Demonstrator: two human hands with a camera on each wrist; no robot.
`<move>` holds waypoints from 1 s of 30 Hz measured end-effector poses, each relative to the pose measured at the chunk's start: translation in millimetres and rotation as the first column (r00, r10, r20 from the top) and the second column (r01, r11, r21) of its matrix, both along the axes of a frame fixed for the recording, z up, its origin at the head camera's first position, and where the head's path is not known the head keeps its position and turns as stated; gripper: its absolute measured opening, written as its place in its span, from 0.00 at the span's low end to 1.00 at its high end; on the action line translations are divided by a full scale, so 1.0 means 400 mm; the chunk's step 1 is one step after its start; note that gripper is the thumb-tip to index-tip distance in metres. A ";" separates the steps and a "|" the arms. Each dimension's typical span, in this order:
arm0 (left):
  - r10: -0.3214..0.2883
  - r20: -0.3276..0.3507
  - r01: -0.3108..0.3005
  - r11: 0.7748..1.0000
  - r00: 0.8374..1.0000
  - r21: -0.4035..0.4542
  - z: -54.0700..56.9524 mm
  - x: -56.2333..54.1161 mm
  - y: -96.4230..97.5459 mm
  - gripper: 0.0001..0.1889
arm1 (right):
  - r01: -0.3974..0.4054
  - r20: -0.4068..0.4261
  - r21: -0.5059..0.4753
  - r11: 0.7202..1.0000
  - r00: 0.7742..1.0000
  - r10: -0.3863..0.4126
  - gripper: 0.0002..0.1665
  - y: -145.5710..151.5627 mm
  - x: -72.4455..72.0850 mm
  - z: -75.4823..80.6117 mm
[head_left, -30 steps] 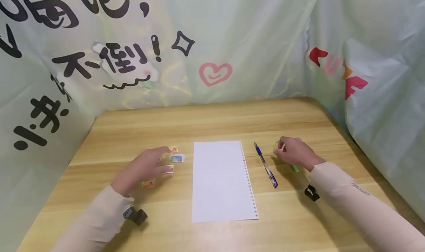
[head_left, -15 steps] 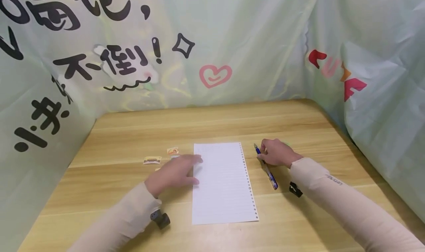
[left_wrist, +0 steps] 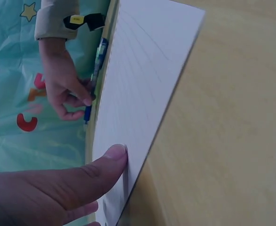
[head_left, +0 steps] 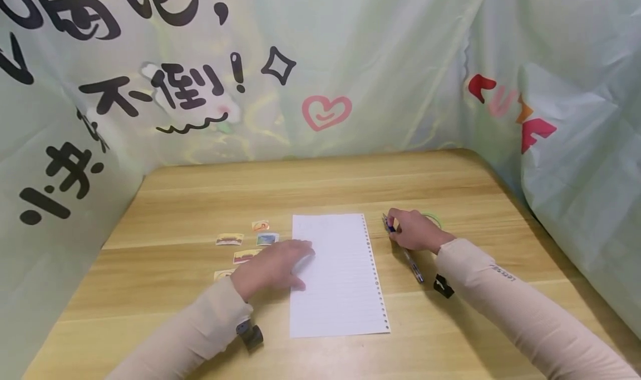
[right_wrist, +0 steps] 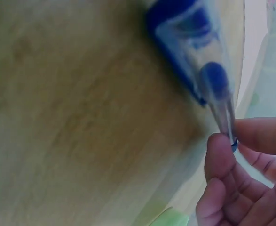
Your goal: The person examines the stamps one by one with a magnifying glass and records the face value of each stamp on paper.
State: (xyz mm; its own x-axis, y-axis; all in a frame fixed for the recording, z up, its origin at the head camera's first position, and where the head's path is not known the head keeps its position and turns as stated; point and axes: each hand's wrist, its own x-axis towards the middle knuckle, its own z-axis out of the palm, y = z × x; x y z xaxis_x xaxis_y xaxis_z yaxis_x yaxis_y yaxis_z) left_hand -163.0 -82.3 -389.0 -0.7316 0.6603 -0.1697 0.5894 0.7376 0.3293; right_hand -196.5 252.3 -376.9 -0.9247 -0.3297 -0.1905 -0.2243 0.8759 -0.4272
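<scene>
My right hand (head_left: 422, 231) pinches a blue-tipped ballpoint pen (head_left: 413, 267) between thumb and fingers, close to its writing end. In the right wrist view the pen (right_wrist: 215, 82) slants up from the fingertips, its blue cap end near the camera. My left hand (head_left: 275, 264) is spread over the left edge of a white lined sheet of paper (head_left: 343, 291), thumb apart from the relaxed fingers. The left wrist view shows that thumb (left_wrist: 98, 176) above the sheet; whether it presses down I cannot tell. The hand partly hides some stamp-like picture pieces.
Several small picture pieces, such as a yellow one (head_left: 229, 239) and a blue one (head_left: 267, 238), lie left of the paper. A thin green loop (head_left: 433, 218) lies behind my right hand, partly hidden. Printed cloth (head_left: 390, 63) hangs behind the wooden table (head_left: 320, 185).
My left hand has moved right from the picture pieces to the paper's edge. My right hand has left the green loop, moved left and taken hold of the pen, which has shifted slightly.
</scene>
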 end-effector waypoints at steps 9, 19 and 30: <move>-0.028 0.006 0.029 0.999 1.000 -0.033 -0.014 0.018 -0.011 0.34 | -0.053 -0.012 -0.189 0.981 0.999 0.052 0.08 -0.004 0.004 -0.015; -0.025 -0.014 0.025 0.999 1.000 -0.041 0.004 0.008 -0.001 0.34 | 0.069 0.179 -0.686 0.724 0.981 0.077 0.11 -0.028 -0.004 -0.006; -0.026 -0.015 0.026 0.999 1.000 -0.043 0.000 0.007 -0.001 0.34 | 0.100 0.175 -0.733 0.673 0.984 0.045 0.13 -0.054 -0.005 -0.020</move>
State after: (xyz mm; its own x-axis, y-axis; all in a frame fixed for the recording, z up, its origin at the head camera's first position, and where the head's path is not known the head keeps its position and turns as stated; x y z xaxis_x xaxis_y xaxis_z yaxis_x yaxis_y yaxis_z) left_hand -160.3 -82.7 -388.8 -0.7170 0.6715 -0.1871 0.6134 0.7353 0.2882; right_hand -198.6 230.6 -384.8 -0.9137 -0.4038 -0.0455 -0.0687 0.2638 -0.9621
